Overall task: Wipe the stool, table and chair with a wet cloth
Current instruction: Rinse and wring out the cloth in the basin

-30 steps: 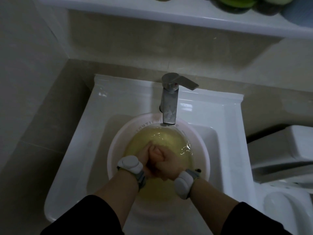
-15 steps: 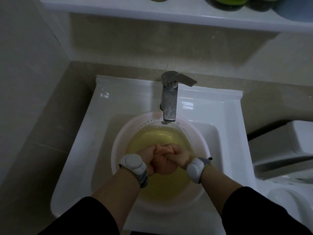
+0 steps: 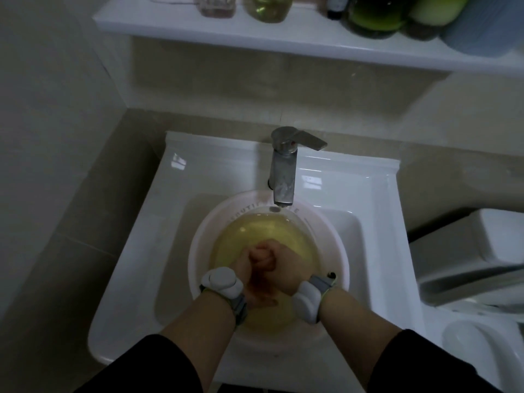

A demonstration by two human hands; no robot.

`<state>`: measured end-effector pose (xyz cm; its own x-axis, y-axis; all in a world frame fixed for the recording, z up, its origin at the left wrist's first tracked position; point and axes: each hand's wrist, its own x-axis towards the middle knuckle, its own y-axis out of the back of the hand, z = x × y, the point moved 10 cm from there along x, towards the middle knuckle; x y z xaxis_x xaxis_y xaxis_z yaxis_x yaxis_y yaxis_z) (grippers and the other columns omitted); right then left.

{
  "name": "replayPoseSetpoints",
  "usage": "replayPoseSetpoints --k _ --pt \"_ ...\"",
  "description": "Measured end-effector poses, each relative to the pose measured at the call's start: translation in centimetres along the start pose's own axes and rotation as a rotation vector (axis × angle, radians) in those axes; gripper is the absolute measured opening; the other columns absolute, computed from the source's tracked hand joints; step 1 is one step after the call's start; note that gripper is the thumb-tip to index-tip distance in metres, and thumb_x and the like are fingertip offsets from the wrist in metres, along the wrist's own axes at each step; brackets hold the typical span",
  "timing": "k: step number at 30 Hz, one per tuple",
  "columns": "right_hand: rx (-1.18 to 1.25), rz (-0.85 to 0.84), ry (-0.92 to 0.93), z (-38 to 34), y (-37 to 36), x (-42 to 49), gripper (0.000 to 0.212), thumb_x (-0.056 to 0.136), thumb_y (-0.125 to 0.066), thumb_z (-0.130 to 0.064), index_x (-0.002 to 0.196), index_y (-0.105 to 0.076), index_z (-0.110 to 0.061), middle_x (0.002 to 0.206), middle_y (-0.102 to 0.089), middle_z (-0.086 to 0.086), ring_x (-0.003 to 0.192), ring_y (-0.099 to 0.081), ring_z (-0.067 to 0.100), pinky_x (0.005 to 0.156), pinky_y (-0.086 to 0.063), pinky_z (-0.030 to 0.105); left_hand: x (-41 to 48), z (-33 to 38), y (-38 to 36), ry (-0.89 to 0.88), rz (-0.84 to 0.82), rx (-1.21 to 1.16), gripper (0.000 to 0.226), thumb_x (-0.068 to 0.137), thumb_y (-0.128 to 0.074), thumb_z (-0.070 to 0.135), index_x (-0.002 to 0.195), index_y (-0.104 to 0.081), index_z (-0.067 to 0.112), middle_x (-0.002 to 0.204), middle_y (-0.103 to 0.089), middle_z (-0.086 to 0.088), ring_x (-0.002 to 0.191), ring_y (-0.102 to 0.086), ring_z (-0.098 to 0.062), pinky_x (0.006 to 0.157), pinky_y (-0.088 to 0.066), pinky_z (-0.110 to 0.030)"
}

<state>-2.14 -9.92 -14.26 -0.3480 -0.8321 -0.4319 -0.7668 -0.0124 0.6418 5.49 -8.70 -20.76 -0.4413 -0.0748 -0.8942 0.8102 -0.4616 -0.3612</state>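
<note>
While water stands in the white basin [image 3: 198, 251], both hands are down in it, meeting at the middle. Left hand [image 3: 244, 269] and right hand [image 3: 287, 266]: fingers curled into fists, knuckles pressed against each other. Whether a fold of fabric is caught between them, I cannot tell.

Cloth [image 3: 255, 234]: taken to be the yellow mass filling the basin bottom under the water, directly beneath and around the hands. Its edges cannot be separated from the tinted water.

Basin sits inside the white sink [image 3: 136, 279], its far rim just below the spout of the steel tap [image 3: 283, 171]. Tap lever points right. No stream visible from the spout.

Grey-white band on each wrist: left band [image 3: 222, 282], right band [image 3: 307, 300]. Dark sleeves [image 3: 147, 364] pushed up the forearms.

White shelf [image 3: 283, 41] above the sink carries a clear glass [image 3: 217, 7] and green containers [image 3: 374, 18]. White toilet [image 3: 467, 251] at right of the sink.
</note>
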Motion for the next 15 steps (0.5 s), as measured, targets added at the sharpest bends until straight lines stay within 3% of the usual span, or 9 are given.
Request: replayPoseSetpoints --k 1,3,5,8,9,10,12,13,15 --pt "-0.002 -0.007 0.032 -1.2 0.5 -0.4 0.039 0.082 -0.059 -0.009 0.120 -0.056 -0.015 0.114 -0.064 0.008 0.103 -0.059 0.025 0.091 -0.048 0.036 0.2 0.1 0.4 -0.006 0.014 -0.077 0.063 0.091 -0.031 0.060 0.113 -0.060 0.008 0.111 -0.060 -0.018 0.105 -0.055 -0.034 0.095 -0.044 -0.047" --pt "0.028 -0.047 0.118 -3.2 1.5 -1.9 0.034 0.081 -0.060 -0.004 0.114 -0.058 -0.009 0.106 -0.066 0.011 0.096 -0.061 0.024 0.085 -0.049 0.034 -0.2 1.1 0.6 -0.047 0.013 -0.142 0.064 0.088 -0.034 0.065 0.093 -0.063 0.008 0.094 -0.062 -0.016 0.098 -0.055 -0.032 0.093 -0.042 -0.044" --pt "0.110 -0.110 0.190 -4.1 1.9 -3.2 0.029 0.080 -0.062 0.002 0.109 -0.060 0.000 0.106 -0.067 0.016 0.092 -0.062 0.022 0.083 -0.049 0.030 -0.7 1.7 0.8 -0.054 0.039 -0.096 0.052 0.091 -0.042 0.051 0.076 -0.060 0.004 0.068 -0.063 -0.013 0.072 -0.058 -0.026 0.069 -0.048 -0.033" --pt "0.314 -0.196 0.145 -2.6 2.7 -4.2 0.032 0.079 -0.066 0.006 0.108 -0.063 -0.007 0.104 -0.066 0.007 0.093 -0.061 0.014 0.086 -0.051 0.027 -1.8 2.5 -1.4 -0.104 -0.059 -0.014 0.038 0.088 -0.041 0.024 0.053 -0.044 0.009 0.039 -0.035 -0.003 0.036 -0.034 -0.014 0.039 -0.029 -0.015" --pt "0.428 -0.183 0.109 -1.7 3.3 -4.3 0.031 0.079 -0.066 0.008 0.105 -0.064 -0.010 0.102 -0.066 0.006 0.094 -0.061 0.017 0.088 -0.051 0.032 -1.9 2.7 -2.0 -0.130 -0.099 -0.047 0.043 0.089 -0.038 0.023 0.050 -0.046 0.008 0.039 -0.034 -0.002 0.034 -0.032 -0.012 0.036 -0.026 -0.015" --pt "0.572 -0.139 0.062 -0.5 4.0 -4.1 0.032 0.079 -0.063 0.011 0.102 -0.064 -0.011 0.101 -0.065 0.009 0.096 -0.061 0.022 0.092 -0.049 0.037 -2.1 2.9 -2.6 -0.146 -0.128 -0.134 0.046 0.093 -0.036 0.021 0.054 -0.053 0.004 0.043 -0.044 -0.006 0.036 -0.041 -0.013 0.037 -0.034 -0.016" --pt "0.949 -0.025 -0.038 2.3 5.0 -3.5 0.033 0.081 -0.054 0.017 0.103 -0.061 -0.007 0.102 -0.062 0.018 0.098 -0.058 0.031 0.095 -0.044 0.042 -2.5 3.9 -2.6 -0.231 -0.085 -0.263 0.033 0.097 -0.038 0.016 0.084 -0.060 -0.004 0.073 -0.062 -0.017 0.061 -0.061 -0.022 0.048 -0.051 -0.023" --pt "1.125 0.026 -0.089 3.6 4.9 -3.3 0.033 0.083 -0.051 0.017 0.107 -0.060 -0.004 0.104 -0.062 0.020 0.098 -0.059 0.032 0.094 -0.045 0.040 -2.7 4.4 -2.8 -0.271 -0.082 -0.290 0.025 0.098 -0.038 0.013 0.093 -0.058 -0.003 0.084 -0.061 -0.017 0.071 -0.060 -0.022 0.052 -0.053 -0.025" --pt "1.364 0.118 -0.152 5.5 4.5 -2.9 0.035 0.087 -0.047 0.012 0.120 -0.053 0.005 0.114 -0.060 0.024 0.105 -0.059 0.033 0.094 -0.046 0.036 -3.2 5.1 -3.4 -0.327 -0.087 -0.332 0.021 0.099 -0.036 0.007 0.086 -0.051 0.006 0.083 -0.054 -0.007 0.071 -0.052 -0.016 0.048 -0.049 -0.022"
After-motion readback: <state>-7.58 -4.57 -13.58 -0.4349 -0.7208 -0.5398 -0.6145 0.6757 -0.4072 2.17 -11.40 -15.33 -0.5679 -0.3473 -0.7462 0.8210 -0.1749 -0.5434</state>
